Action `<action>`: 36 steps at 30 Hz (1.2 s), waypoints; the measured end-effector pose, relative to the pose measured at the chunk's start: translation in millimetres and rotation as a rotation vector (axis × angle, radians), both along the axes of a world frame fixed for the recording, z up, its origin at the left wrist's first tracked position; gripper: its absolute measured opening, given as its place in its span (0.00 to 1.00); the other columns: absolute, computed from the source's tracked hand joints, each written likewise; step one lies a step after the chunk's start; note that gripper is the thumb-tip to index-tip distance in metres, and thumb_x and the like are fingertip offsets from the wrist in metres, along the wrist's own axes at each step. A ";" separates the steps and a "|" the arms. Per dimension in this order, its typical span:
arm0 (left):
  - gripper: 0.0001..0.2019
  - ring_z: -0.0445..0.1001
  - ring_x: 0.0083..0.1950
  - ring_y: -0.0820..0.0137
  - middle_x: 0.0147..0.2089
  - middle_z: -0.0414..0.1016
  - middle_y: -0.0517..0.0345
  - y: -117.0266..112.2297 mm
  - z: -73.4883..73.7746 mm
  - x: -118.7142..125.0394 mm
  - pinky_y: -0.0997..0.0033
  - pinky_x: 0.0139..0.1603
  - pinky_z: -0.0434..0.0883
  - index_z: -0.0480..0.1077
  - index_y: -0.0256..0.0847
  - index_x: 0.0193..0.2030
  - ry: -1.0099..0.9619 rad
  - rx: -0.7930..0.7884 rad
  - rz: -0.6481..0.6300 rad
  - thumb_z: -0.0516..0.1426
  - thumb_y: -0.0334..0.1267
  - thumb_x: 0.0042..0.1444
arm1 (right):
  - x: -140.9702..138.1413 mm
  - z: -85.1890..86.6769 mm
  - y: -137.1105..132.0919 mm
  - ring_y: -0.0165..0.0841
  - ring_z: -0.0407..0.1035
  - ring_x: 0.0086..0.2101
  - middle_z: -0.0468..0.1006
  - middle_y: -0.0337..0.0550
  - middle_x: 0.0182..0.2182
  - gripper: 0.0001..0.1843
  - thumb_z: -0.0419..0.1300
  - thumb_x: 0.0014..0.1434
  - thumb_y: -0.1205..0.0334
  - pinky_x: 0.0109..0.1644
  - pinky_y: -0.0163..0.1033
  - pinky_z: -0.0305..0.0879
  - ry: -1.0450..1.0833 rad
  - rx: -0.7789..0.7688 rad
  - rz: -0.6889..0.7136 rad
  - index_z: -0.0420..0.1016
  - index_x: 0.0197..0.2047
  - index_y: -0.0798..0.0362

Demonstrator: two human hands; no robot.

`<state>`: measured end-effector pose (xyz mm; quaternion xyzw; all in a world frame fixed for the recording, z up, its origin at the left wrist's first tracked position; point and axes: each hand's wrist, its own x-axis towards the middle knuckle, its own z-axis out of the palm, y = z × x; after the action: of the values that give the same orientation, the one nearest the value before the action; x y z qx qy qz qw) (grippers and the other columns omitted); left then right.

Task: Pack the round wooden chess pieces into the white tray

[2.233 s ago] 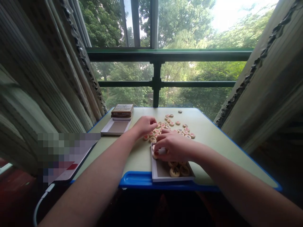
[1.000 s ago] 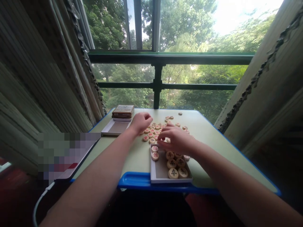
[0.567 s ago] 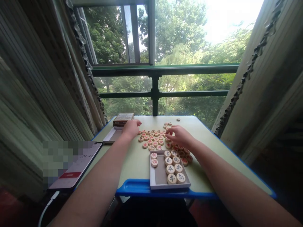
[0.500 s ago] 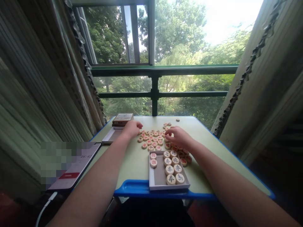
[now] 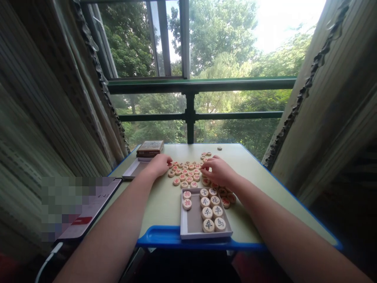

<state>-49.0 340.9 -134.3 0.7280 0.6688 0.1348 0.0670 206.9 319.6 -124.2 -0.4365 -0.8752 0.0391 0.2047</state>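
Note:
Several round wooden chess pieces (image 5: 188,173) with red and black characters lie spread on a pale green table (image 5: 165,200). A shallow white box tray (image 5: 188,225) near the front edge holds several pieces (image 5: 209,212) in rows. My left hand (image 5: 159,164) rests curled at the left edge of the loose pieces. My right hand (image 5: 217,171) sits over the right side of the pile, fingers bent and pinching among the pieces; what it grips is hidden.
A second white tray (image 5: 134,169) and a brown box (image 5: 150,148) stand at the back left. A phone (image 5: 88,208) with a cable lies at the left edge. Window bars (image 5: 188,114) and curtains (image 5: 59,98) close in behind; the table's blue rim (image 5: 165,239) faces me.
My right hand left the tray and moved back onto the loose pile, leaving more pieces lined up in the tray. My left hand drifted slightly left. The camera tilted up.

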 end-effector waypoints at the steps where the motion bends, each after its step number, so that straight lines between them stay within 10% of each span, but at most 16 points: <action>1: 0.13 0.75 0.41 0.64 0.42 0.78 0.49 -0.8 1.0 1.0 0.74 0.39 0.68 0.76 0.39 0.42 0.017 0.006 -0.006 0.58 0.35 0.48 | -0.2 -0.4 -0.4 0.35 0.63 0.36 0.78 0.44 0.31 0.10 0.57 0.54 0.60 0.39 0.38 0.59 -0.002 0.011 0.002 0.79 0.31 0.52; 12: 0.13 0.74 0.38 0.65 0.38 0.78 0.51 -9.3 5.7 11.6 0.76 0.33 0.66 0.76 0.40 0.38 0.052 -0.074 -0.036 0.57 0.44 0.49 | 1.9 1.3 1.3 0.36 0.63 0.37 0.77 0.45 0.32 0.11 0.56 0.55 0.60 0.40 0.38 0.58 -0.038 0.022 -0.071 0.79 0.31 0.52; 21: 0.15 0.73 0.44 0.62 0.45 0.74 0.47 -10.6 5.6 22.4 0.71 0.46 0.68 0.76 0.39 0.43 0.060 0.103 -0.105 0.55 0.41 0.52 | 18.3 -5.1 17.5 0.42 0.67 0.40 0.74 0.54 0.44 0.16 0.54 0.55 0.59 0.41 0.43 0.62 -0.095 -0.014 -0.521 0.77 0.45 0.51; 29: 0.14 0.72 0.45 0.64 0.46 0.74 0.53 -19.7 7.1 38.2 0.71 0.48 0.67 0.77 0.43 0.40 0.020 0.077 -0.247 0.54 0.43 0.52 | 14.6 -4.1 14.3 0.40 0.71 0.39 0.78 0.51 0.40 0.14 0.54 0.54 0.61 0.37 0.38 0.63 -0.100 -0.189 -0.451 0.79 0.39 0.52; 36: 0.16 0.65 0.57 0.65 0.55 0.71 0.58 -19.5 -2.3 52.9 0.68 0.60 0.60 0.73 0.45 0.49 0.006 0.121 -0.417 0.49 0.40 0.57 | 0.0 -13.2 11.8 0.38 0.66 0.47 0.74 0.46 0.49 0.15 0.53 0.58 0.62 0.54 0.41 0.56 -0.055 0.011 -0.158 0.78 0.43 0.51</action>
<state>3.9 321.4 -136.5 0.8537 0.4946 0.1559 0.0474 206.9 331.4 -137.4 -0.5039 -0.8436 0.0061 0.1854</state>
